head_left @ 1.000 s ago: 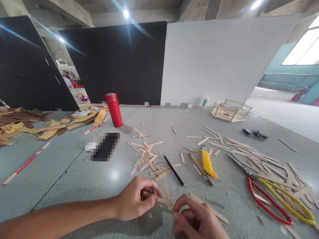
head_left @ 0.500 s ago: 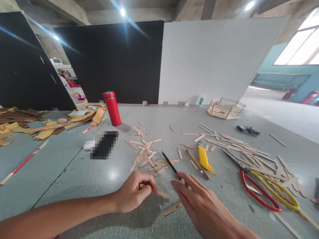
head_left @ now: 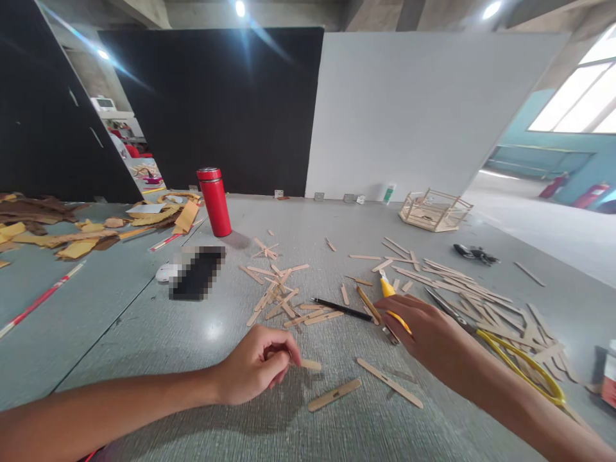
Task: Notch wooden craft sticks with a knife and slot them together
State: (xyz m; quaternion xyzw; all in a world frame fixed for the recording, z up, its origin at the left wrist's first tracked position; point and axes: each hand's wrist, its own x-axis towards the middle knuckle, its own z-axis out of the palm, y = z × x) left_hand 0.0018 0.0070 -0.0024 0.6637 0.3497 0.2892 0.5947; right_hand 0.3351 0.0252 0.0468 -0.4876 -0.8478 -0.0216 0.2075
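Note:
My left hand (head_left: pixel 257 366) rests on the grey table (head_left: pixel 158 340), its fingers pinched on a short wooden stick (head_left: pixel 308 364). My right hand (head_left: pixel 426 335) reaches out over the yellow utility knife (head_left: pixel 385 287), thumb above it and fingers curled under it, so most of the knife is hidden. Two loose flat sticks (head_left: pixel 334 394) (head_left: pixel 389 383) lie on the table between my hands. A black pen (head_left: pixel 341 310) lies just left of the right hand.
Scissors with yellow loop handles (head_left: pixel 527 366) and a heap of sticks (head_left: pixel 481 295) lie at the right. A smaller stick pile (head_left: pixel 282 295), a red flask (head_left: pixel 214 202), a blurred dark object (head_left: pixel 197 273), a stick frame (head_left: pixel 436 210) and cardboard scraps (head_left: pixel 72 231) stand farther off.
My right hand let go of the stick piece, swung right and forward and closed over the yellow knife. The left hand kept its pinch on the short stick. The pen has turned flatter.

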